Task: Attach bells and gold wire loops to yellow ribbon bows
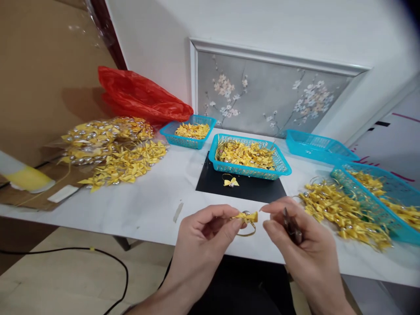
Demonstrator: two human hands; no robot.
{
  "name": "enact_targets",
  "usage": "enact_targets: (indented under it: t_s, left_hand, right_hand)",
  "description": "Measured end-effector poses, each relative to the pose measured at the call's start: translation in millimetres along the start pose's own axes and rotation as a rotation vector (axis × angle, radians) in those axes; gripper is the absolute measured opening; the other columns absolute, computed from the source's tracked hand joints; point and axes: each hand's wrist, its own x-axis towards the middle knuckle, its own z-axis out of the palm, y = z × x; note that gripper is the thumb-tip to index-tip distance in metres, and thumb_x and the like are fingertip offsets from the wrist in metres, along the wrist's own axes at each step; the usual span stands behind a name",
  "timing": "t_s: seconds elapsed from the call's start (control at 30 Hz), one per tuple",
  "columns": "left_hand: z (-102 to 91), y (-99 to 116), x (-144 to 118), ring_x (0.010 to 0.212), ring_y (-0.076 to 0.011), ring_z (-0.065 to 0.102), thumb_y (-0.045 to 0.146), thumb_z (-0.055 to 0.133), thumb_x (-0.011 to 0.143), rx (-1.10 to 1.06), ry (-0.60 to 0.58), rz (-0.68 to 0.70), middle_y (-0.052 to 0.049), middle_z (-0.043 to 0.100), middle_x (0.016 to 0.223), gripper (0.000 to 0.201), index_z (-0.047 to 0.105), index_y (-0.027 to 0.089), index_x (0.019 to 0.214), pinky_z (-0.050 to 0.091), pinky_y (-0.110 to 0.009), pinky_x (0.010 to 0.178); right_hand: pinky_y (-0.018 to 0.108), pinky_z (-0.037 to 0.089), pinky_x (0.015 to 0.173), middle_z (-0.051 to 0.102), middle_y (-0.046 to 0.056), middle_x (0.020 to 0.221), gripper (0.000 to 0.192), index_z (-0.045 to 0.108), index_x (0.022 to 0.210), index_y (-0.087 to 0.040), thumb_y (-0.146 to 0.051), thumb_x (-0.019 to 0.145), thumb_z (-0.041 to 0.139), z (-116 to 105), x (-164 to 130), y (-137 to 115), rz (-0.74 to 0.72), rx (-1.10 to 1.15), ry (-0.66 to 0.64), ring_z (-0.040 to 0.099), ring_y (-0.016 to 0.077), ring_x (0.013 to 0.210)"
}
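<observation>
The left hand (203,232) pinches the small yellow ribbon bow on a thin gold ring (248,220), while the right hand (295,236), closed around a dark slim tool (291,225), should probably work gently to keep the bow flat.

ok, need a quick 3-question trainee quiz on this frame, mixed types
1. True or false: the left hand pinches a yellow bow on a gold ring.
2. What does the right hand grip? A) a glue stick B) a small dark tool C) a red bag
3. Fill in: a single finished bow lies on the black mat, in front of the middle blue ____.

Key:
1. True.
2. B. The tool's type cannot be told.
3. basket.
</observation>
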Motion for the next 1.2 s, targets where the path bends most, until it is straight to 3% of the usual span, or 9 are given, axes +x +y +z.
enact_targets:
  t_s: [0.13, 0.27, 0.5, 0.63, 0.73, 0.83, 0.93, 1.07, 1.2]
  left_hand:
    - [0.1, -2, 1, 0.069, -0.0112, 0.07, 0.013, 0.076, 0.072, 0.046, 0.014, 0.024, 0.004, 0.078, 0.073, 0.012, 0.079, 0.024, 0.075, 0.055, -0.013, 0.066]
    - [-0.9, -3, 1, 0.068, -0.0116, 0.07, 0.008, 0.073, 0.072, 0.134, 0.017, 0.08, 0.004, 0.078, 0.071, 0.019, 0.079, 0.026, 0.073, 0.055, -0.013, 0.065]
    - [-4.7, -5, 2, 0.067, -0.0123, 0.071, 0.017, 0.076, 0.075, 0.24, 0.031, 0.058, 0.004, 0.078, 0.071, 0.008, 0.078, 0.025, 0.075, 0.054, -0.014, 0.063]
    - [-4.7, -8, 2, 0.07, -0.0129, 0.073, 0.022, 0.076, 0.076, 0.15, 0.015, -0.023, 0.003, 0.078, 0.075, 0.004, 0.078, 0.024, 0.079, 0.056, -0.015, 0.068]
    - [-3.3, -7, 3, 0.07, -0.0143, 0.074, 0.026, 0.078, 0.075, 0.011, 0.009, -0.166, 0.001, 0.078, 0.081, 0.008, 0.079, 0.022, 0.081, 0.058, -0.02, 0.073]
    - [-1.1, -6, 5, 0.07, -0.0153, 0.074, 0.027, 0.082, 0.069, -0.084, 0.015, -0.283, -0.002, 0.078, 0.08, 0.014, 0.08, 0.018, 0.079, 0.059, -0.022, 0.075]
    - [1.3, -7, 7, 0.072, -0.0154, 0.073, 0.026, 0.085, 0.065, -0.104, 0.013, -0.326, -0.004, 0.078, 0.08, 0.017, 0.08, 0.016, 0.078, 0.058, -0.022, 0.076]
    - [4.1, -10, 10, 0.065, -0.0124, 0.071, 0.026, 0.086, 0.064, -0.036, 0.025, -0.313, -0.003, 0.077, 0.074, 0.018, 0.079, 0.015, 0.077, 0.057, -0.019, 0.07]
    - [7.0, -10, 11, 0.059, -0.0112, 0.066, 0.027, 0.087, 0.062, 0.034, 0.044, -0.273, -0.002, 0.073, 0.068, 0.018, 0.078, 0.015, 0.071, 0.056, -0.02, 0.065]
  right_hand:
    - [0.019, 0.041, 0.047, 0.052, -0.003, 0.075, 0.019, 0.066, 0.097, -0.024, -0.012, 0.082, 0.067, 5, -2, -1, -0.099, -0.049, -0.058, 0.052, 0.01, 0.058]
    - [0.022, 0.045, 0.055, 0.054, 0.002, 0.079, 0.021, 0.067, 0.092, -0.019, -0.003, 0.086, 0.055, 11, 1, 3, -0.203, -0.085, -0.047, 0.056, 0.0129, 0.066]
    - [0.024, 0.041, 0.055, 0.048, 0.0, 0.076, 0.017, 0.055, 0.076, -0.02, -0.013, 0.091, 0.053, -5, 6, 10, -0.069, -0.154, 0.025, 0.05, 0.014, 0.065]
    - [0.024, 0.045, 0.056, 0.055, 0.001, 0.083, 0.008, 0.058, 0.098, -0.023, -0.026, 0.095, 0.051, -15, 5, 20, 0.045, -0.168, -0.076, 0.056, 0.0146, 0.067]
    - [0.025, 0.047, 0.053, 0.059, 0.003, 0.088, 0.026, 0.054, 0.12, -0.023, -0.032, 0.096, 0.049, -18, 0, 41, 0.078, -0.419, -0.179, 0.06, 0.0157, 0.065]
    - [0.028, 0.044, 0.049, 0.063, 0.008, 0.095, 0.027, 0.06, 0.118, -0.02, -0.027, 0.096, 0.048, -18, -7, 65, 0.09, -0.796, -0.194, 0.063, 0.0192, 0.064]
    - [0.028, 0.037, 0.044, 0.065, 0.011, 0.097, 0.028, 0.065, 0.115, -0.017, -0.022, 0.094, 0.047, -18, -11, 80, 0.122, -0.91, -0.16, 0.062, 0.02, 0.058]
    - [0.029, 0.043, 0.054, 0.065, 0.012, 0.096, 0.027, 0.067, 0.113, -0.019, -0.019, 0.094, 0.049, -19, -10, 87, 0.097, -0.924, -0.138, 0.065, 0.0238, 0.076]
    - [0.04, 0.047, 0.069, 0.066, 0.015, 0.094, 0.025, 0.07, 0.11, -0.015, -0.016, 0.091, 0.052, -20, -7, 86, 0.062, -0.85, -0.114, 0.062, 0.0295, 0.087]
